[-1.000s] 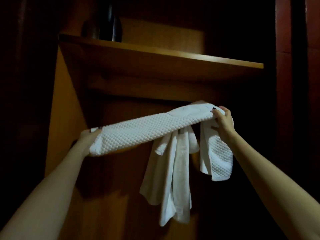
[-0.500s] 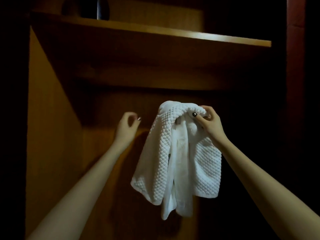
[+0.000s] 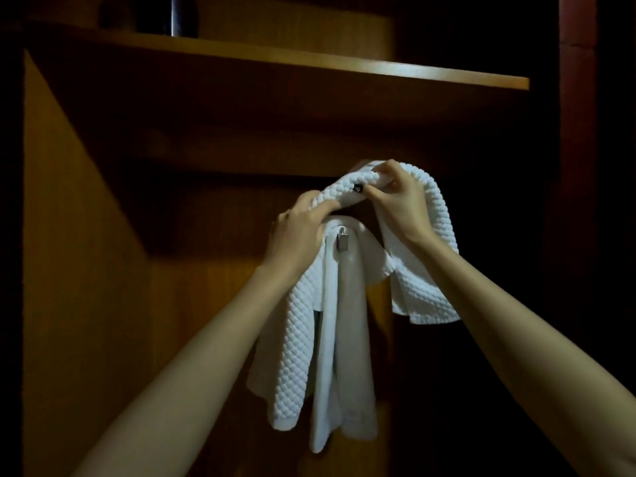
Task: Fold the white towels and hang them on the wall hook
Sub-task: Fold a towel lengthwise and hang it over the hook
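From your head camera, both of your arms reach up towards the metal hook (image 3: 342, 239) on the wooden back panel (image 3: 86, 270).

Your left hand (image 3: 296, 235) is just left of the hook and slightly above it. Its fingers are curled over the bunched top edge of the waffle-textured white towel (image 3: 299, 339), clenching the cloth. Your right hand (image 3: 399, 204) is above and to the right of the hook, and its fingers and thumb pinch the same ridge of towel. Between your two hands that ridge arches over the hook without resting on it.

From your left hand, one part of the waffle-textured white towel hangs well below the hook on its left side. The other part drapes down on the hook's right side, passing behind your right forearm.

A smooth white towel (image 3: 351, 339) is looped over the hook and hangs straight down beneath it, partly behind the waffle cloth. The hook's metal tip shows in front of its fold.

High above the hook runs a wooden shelf (image 3: 309, 60). A dark bottle (image 3: 184, 15) stands on it, up and to the left of the hook, and it is too dim to make out further.
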{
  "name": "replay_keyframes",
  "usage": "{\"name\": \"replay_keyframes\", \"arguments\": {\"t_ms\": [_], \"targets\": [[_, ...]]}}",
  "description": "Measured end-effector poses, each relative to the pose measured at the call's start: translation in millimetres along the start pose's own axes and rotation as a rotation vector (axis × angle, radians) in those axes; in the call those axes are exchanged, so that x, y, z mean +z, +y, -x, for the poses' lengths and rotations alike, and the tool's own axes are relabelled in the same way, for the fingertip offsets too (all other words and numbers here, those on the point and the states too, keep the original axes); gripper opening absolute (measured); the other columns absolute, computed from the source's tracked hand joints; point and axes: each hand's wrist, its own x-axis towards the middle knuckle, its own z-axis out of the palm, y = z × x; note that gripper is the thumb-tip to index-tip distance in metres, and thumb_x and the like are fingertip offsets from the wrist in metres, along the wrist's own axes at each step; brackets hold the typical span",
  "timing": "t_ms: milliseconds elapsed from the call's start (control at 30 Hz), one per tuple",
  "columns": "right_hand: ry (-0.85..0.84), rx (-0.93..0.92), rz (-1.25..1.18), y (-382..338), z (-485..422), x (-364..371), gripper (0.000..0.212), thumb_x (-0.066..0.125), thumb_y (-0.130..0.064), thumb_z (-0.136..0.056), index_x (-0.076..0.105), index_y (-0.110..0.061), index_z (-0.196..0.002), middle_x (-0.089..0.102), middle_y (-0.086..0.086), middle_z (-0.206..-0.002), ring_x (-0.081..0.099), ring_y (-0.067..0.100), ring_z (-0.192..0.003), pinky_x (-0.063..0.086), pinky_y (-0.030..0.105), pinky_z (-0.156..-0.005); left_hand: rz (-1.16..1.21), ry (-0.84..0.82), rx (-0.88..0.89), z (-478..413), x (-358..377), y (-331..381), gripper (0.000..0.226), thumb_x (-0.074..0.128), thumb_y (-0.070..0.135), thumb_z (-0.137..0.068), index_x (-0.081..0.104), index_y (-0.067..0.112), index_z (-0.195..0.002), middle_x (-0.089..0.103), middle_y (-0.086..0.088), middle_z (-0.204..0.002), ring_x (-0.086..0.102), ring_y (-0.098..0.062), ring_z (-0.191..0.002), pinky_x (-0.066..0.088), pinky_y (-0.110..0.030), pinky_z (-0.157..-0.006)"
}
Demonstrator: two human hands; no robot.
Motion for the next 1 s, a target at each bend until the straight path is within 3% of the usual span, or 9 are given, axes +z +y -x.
{"name": "replay_keyframes", "arguments": {"t_ms": [133, 200, 333, 500, 633, 767, 867, 1000], "targets": [[0.004, 0.014, -0.045, 2.9, -14.2, 4.4, 0.016, 0.072, -0.015, -0.084, 0.058, -0.02, -0.09, 0.056, -0.019, -0.076, 0.053, -0.018, -0.069, 0.037, 0.003, -0.06, -0.034, 0.04, -0.084, -10.6, -8.9, -29.6, 0.035, 0.047, 0.011, -0.096, 0.061, 0.025, -0.125, 0.055, -0.006, -0.128, 0.059, -0.033, -0.106, 0.051, -0.043, -0.085], [-0.005, 0.032, -0.052, 7.9, -19.9, 9.0, 0.016, 0.072, -0.017, -0.085, 0.059, -0.021, -0.092, 0.056, -0.021, -0.078, 0.053, -0.018, -0.068, 0.037, 0.003, -0.059, -0.069, 0.02, -0.115, -11.9, -7.2, -38.4, 0.036, 0.049, 0.019, -0.096, 0.057, 0.032, -0.128, 0.056, -0.005, -0.125, 0.059, -0.032, -0.104, 0.051, -0.044, -0.083], [-0.034, 0.015, -0.032, 17.2, -29.0, 21.7, 0.021, 0.07, -0.02, -0.088, 0.067, -0.013, -0.108, 0.059, -0.021, -0.089, 0.053, -0.021, -0.081, 0.038, 0.0, -0.069, -0.159, 0.032, -0.176, -19.0, -4.6, -57.6, 0.046, 0.058, 0.02, -0.091, 0.048, 0.039, -0.133, 0.055, -0.004, -0.12, 0.059, -0.034, -0.099, 0.052, -0.048, -0.079], [-0.078, -0.053, 0.009, 20.6, -47.7, 27.3, 0.032, 0.066, -0.022, -0.092, 0.064, -0.008, -0.12, 0.062, -0.008, -0.102, 0.053, -0.021, -0.082, 0.038, -0.002, -0.073, -0.405, 0.097, -0.116, -35.7, -5.1, -78.2, 0.058, 0.063, 0.015, -0.088, 0.043, 0.034, -0.138, 0.049, -0.006, -0.118, 0.061, -0.034, -0.08, 0.043, -0.034, -0.058], [-0.124, -0.072, 0.047, 29.0, -51.0, 26.6, 0.032, 0.064, -0.022, -0.093, 0.063, -0.008, -0.122, 0.061, -0.009, -0.106, 0.056, -0.005, -0.091, 0.037, -0.002, -0.075, -0.448, 0.084, -0.081, -37.3, -1.4, -89.3, 0.057, 0.061, 0.01, -0.089, 0.043, 0.03, -0.139, 0.047, -0.006, -0.117, 0.058, -0.03, -0.086, 0.041, -0.035, -0.057], [-0.13, -0.074, 0.056, 45.7, -31.2, 23.3, 0.031, 0.064, -0.017, -0.092, 0.064, -0.008, -0.122, 0.061, -0.009, -0.108, 0.054, -0.006, -0.097, 0.04, -0.001, -0.08, -0.502, 0.064, 0.007, -14.5, 7.7, -96.9, 0.052, 0.063, 0.012, -0.088, 0.048, 0.03, -0.134, 0.051, -0.003, -0.116, 0.055, -0.025, -0.085, 0.039, -0.031, -0.052], [-0.197, -0.072, 0.086, 56.7, -13.8, 21.4, 0.03, 0.064, -0.015, -0.093, 0.064, -0.01, -0.122, 0.063, -0.006, -0.112, 0.059, 0.004, -0.101, 0.046, 0.009, -0.086, -0.509, 0.037, 0.049, 0.3, 17.2, -102.8, 0.048, 0.062, 0.012, -0.088, 0.052, 0.03, -0.132, 0.053, 0.0, -0.113, 0.052, -0.023, -0.082, 0.034, -0.027, -0.049], [-0.211, -0.042, 0.06, 57.3, -8.1, 18.9, 0.029, 0.064, -0.019, -0.093, 0.064, -0.015, -0.121, 0.062, -0.014, -0.102, 0.06, 0.002, -0.097, 0.045, 0.005, -0.083, -0.501, 0.052, 0.051, -3.8, 23.8, -104.6, 0.044, 0.061, 0.011, -0.09, 0.055, 0.027, -0.13, 0.055, -0.002, -0.114, 0.052, -0.023, -0.082, 0.035, -0.027, -0.048]]}}
